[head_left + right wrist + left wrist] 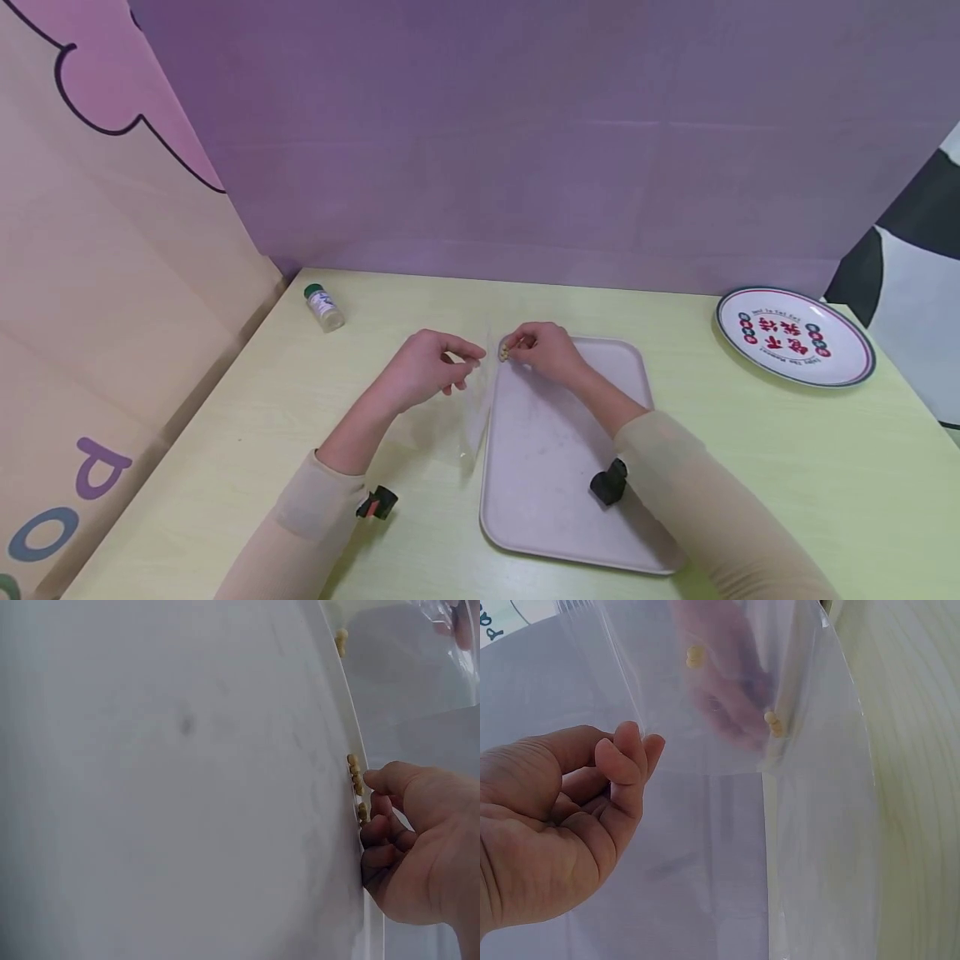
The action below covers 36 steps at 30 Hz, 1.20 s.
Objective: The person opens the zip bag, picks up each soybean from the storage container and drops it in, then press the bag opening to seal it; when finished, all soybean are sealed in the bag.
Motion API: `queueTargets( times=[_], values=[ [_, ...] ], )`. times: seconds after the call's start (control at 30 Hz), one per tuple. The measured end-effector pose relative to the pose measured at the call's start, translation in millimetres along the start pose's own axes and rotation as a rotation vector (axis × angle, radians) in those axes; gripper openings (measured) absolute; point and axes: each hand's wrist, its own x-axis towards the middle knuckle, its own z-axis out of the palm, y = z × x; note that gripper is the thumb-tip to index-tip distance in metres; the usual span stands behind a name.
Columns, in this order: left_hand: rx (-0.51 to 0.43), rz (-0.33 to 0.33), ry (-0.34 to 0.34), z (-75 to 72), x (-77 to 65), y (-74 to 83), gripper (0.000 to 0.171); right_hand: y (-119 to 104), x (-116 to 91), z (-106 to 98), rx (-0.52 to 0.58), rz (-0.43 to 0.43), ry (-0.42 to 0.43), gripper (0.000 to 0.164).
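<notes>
The left hand (pixel 431 367) pinches a clear, thin plastic bag (pixel 474 425) between thumb and fingertips; the bag hangs below them. The right hand (pixel 547 352) has curled fingers at the rim of a pale lilac, rectangular tray (pixel 562 458). Small, rounded, yellowish bean-like pieces (pixel 355 774) line the rim beside its thumb tip; whether any is pinched cannot be told.

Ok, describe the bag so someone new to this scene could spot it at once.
In the head view, find the big pale tray on the table. Just off its left edge, between the left hand and the right hand, is the thin bag. Unlike the opaque tray, it is see-through: in the left wrist view, the right hand shows through it.
</notes>
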Motion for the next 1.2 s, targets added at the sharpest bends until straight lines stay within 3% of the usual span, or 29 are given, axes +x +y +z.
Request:
queueTargets(
  times=[1.2],
  values=[
    [-0.024,-0.002,-0.023,1.3,0.8,-3.4,0.024,-1.4,3.6,4.0,-0.184,-0.010,0.016,0.012]
  ],
)
